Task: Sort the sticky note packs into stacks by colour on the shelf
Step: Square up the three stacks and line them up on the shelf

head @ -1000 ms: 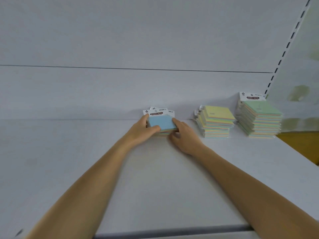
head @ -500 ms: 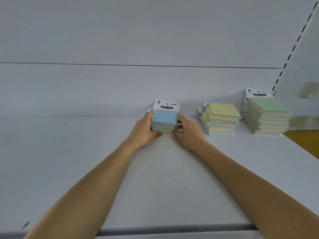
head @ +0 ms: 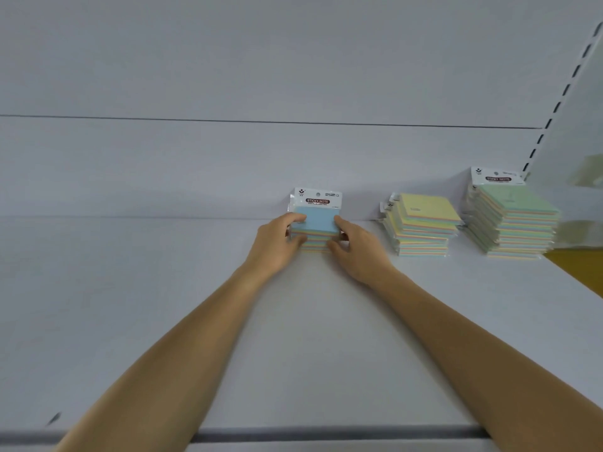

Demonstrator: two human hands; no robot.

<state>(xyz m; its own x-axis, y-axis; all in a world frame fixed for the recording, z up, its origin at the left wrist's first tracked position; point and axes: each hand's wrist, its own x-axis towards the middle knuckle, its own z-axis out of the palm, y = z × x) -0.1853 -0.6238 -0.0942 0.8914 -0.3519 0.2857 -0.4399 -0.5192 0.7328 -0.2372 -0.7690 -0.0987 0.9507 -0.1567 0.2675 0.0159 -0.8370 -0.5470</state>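
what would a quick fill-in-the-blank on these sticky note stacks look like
1. The left hand and right hand grip the held stack, whose top pack is ____.
2. The far-right stack has a ____ pack on top.
3. The yellow-topped stack stands ____ the other two.
4. The shelf carries ____ stacks in all.
Missing words: blue; green; between; three.

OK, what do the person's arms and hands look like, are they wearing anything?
The left forearm and right forearm are bare, with no sleeves in view. The left hand and right hand are bare too: no gloves, and no watch, bracelet or rings that I can see.
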